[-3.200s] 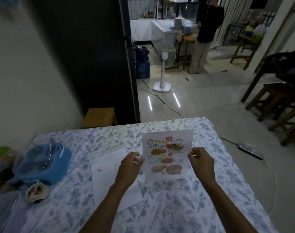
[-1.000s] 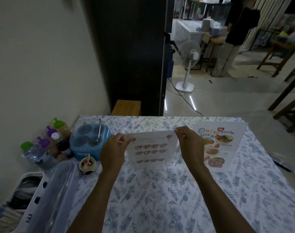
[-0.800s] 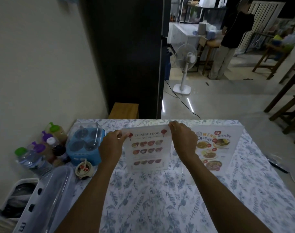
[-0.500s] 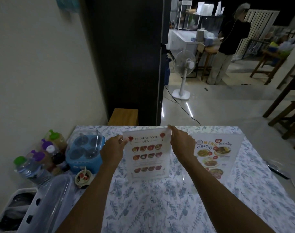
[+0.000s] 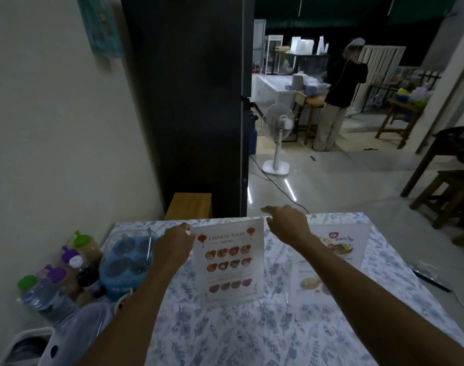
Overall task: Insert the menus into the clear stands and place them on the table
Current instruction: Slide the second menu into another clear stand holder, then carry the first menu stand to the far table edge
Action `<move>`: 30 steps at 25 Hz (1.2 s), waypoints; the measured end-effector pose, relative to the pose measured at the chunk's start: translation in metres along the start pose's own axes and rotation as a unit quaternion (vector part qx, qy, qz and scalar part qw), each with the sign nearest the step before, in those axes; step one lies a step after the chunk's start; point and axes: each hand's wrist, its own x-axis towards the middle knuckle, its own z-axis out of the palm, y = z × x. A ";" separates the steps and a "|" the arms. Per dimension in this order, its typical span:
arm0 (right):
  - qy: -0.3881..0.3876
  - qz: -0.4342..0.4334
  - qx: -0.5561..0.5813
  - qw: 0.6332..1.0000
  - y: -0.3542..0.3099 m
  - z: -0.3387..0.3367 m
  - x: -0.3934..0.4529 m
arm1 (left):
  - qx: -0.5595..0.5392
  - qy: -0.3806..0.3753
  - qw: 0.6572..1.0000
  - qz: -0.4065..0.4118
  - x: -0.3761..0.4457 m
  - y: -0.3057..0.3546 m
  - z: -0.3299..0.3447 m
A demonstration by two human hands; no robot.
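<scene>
Since a second ago the Chinese food menu stand [image 5: 229, 262] has come upright onto the desk [image 5: 252, 336]. My left hand [image 5: 176, 243] pinches its top corner; right hand [image 5: 286, 224] hovers open, apart. Placing step; next I release, beside the second stand [image 5: 339, 256]

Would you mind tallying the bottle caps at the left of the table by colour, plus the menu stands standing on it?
Green caps: 2
Purple caps: 2
White caps: 1
Menu stands: 2, the Chinese food menu and the other menu
Total: 7
</scene>
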 end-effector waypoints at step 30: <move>-0.128 0.283 0.115 0.943 0.236 0.057 -0.164 | -0.002 -0.065 0.984 0.163 -0.062 0.177 0.209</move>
